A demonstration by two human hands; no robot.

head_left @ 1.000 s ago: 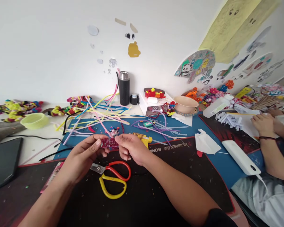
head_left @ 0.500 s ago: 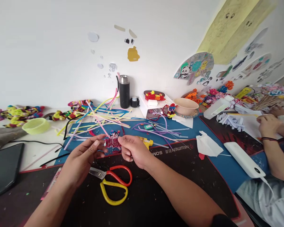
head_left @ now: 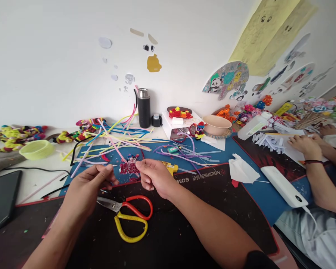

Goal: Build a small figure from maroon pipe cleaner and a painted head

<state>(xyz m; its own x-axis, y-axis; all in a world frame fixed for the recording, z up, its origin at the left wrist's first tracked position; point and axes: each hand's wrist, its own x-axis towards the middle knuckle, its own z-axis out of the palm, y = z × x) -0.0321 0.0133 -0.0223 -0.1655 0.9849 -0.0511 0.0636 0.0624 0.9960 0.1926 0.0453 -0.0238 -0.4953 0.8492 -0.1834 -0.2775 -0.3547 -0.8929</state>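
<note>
My right hand (head_left: 156, 178) is closed, thumb and forefinger pinching the edge of a small pipe-cleaner doll (head_left: 129, 167). The doll has a glittery dark-red body and a blue and red top. To its left, apart from it, is my left hand (head_left: 91, 185), with thumb and fingertips drawn together; whatever may be between them is too small to make out. Below the hands, scissors (head_left: 134, 216) with one red and one yellow handle lie on the black mat (head_left: 190, 228). A yellow glue gun (head_left: 170, 167) lies partly hidden behind my right hand.
Loose pipe cleaners (head_left: 120, 136) spread across the blue mat. Behind them stand a black flask (head_left: 144, 110) and a beige bowl (head_left: 217, 126). To the right are a tissue (head_left: 242, 170), a white power bank (head_left: 284, 186) and another person's hands (head_left: 305, 145). A dark tablet (head_left: 4, 201) lies left.
My left hand has drawn away from the doll to the left, leaving a gap. My right hand still holds the doll. The whole view has shifted slightly.
</note>
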